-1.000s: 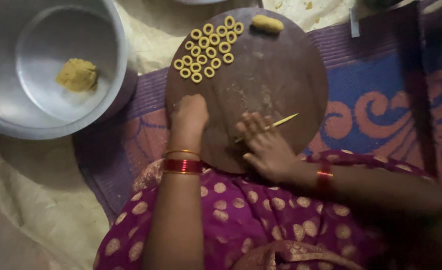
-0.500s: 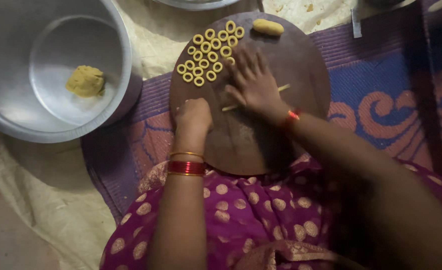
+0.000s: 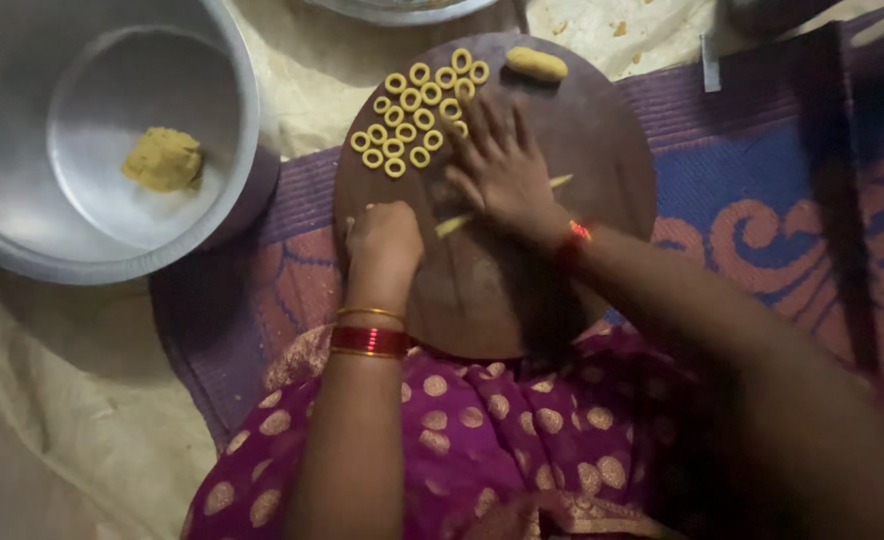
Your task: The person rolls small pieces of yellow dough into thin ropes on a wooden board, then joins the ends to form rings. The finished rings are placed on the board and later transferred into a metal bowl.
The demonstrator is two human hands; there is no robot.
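Observation:
A round dark wooden board (image 3: 602,150) lies in front of my lap. Several small yellow dough rings (image 3: 417,115) sit in a cluster at its far left. A thin rope of yellow dough (image 3: 462,220) lies across the board's middle. My right hand (image 3: 502,165) lies flat on the rope with fingers spread, its fingertips near the rings. My left hand (image 3: 384,240) rests curled on the board's left part, close to the rope's near end. A short lump of dough (image 3: 536,64) lies at the board's far edge.
A large steel bowl (image 3: 22,240) stands to the left with a ball of yellow dough (image 3: 164,158) in it. A purple and blue woven mat (image 3: 762,200) lies under the board. Pale cloth (image 3: 52,400) covers the floor at the left.
My right hand has slid away from me along the board over the dough rope, ending close to the rings. My left hand has stayed in about the same place.

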